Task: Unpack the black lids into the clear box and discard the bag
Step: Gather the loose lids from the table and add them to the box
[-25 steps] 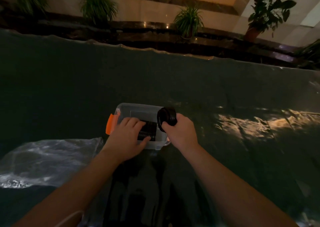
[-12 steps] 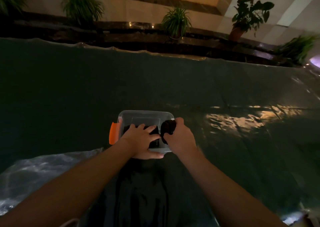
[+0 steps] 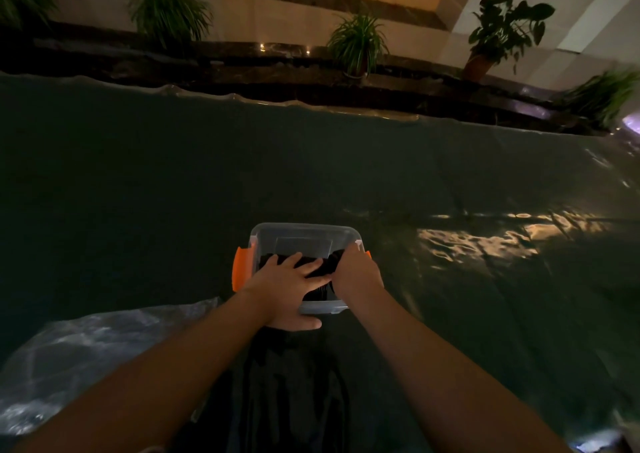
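Black lids (image 3: 313, 268) sat inside the clear box (image 3: 304, 236), orange latch (image 3: 239, 268) on its left side. Left hand (image 3: 287, 281) lay flat on them, fingers spread; right hand (image 3: 358, 274) dipped in at the right rim, grip hidden. Crinkled bag (image 3: 86, 348) lay near-left; dark glossy table cover (image 3: 450, 314) was open elsewhere.

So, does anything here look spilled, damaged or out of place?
Nothing stands out. The clear box sits upright, both hands are pressing the black lids inside it, and the empty bag lies crumpled at the left, not yet discarded.
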Motion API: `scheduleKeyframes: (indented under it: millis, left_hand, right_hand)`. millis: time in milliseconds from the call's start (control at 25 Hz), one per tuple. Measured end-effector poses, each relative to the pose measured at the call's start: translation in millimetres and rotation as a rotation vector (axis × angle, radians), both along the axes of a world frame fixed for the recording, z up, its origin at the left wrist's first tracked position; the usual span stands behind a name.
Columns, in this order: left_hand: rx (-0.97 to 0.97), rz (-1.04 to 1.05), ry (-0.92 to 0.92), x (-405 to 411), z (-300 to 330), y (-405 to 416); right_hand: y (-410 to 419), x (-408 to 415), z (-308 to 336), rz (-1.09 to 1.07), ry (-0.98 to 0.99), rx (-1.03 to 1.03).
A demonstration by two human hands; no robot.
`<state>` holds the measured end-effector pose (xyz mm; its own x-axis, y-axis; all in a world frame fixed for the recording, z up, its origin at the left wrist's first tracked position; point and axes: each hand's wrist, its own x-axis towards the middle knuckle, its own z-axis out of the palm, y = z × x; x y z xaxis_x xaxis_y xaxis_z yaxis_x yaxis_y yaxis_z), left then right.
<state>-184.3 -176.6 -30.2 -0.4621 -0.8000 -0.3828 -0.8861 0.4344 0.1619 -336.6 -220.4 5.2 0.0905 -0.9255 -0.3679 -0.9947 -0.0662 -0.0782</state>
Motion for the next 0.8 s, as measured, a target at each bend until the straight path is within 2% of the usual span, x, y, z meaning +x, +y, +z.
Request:
scheduleKeyframes:
  millis: [160, 320, 520, 600, 800]
  left_hand:
    - [0.009, 0.020, 0.049, 1.1, -2.7, -1.8]
    - [-0.004, 0.018, 0.060, 0.7, -6.8, -0.5]
    - [-0.058, 0.050, 0.104, -2.8, -9.2, 1.3]
    - [-0.067, 0.059, 0.118, -2.1, -10.3, 1.5]
    - [-0.090, 0.106, 0.082, -2.9, -12.9, 5.3]
  right_hand:
    - [-13.7, 3.7, -1.3, 0.188, 0.190, 0.135]
    - [-12.6, 1.5, -3.4, 0.236, 0.162, 0.210]
    - [-6.8, 0.1, -16.7, -0.042, -0.134, 0.297]
    - [-8.9, 0.6, -18.2, -0.221, -0.265, 0.352]
    - [-11.4, 2.8, -19.9, -0.739, -0.795, 0.526]
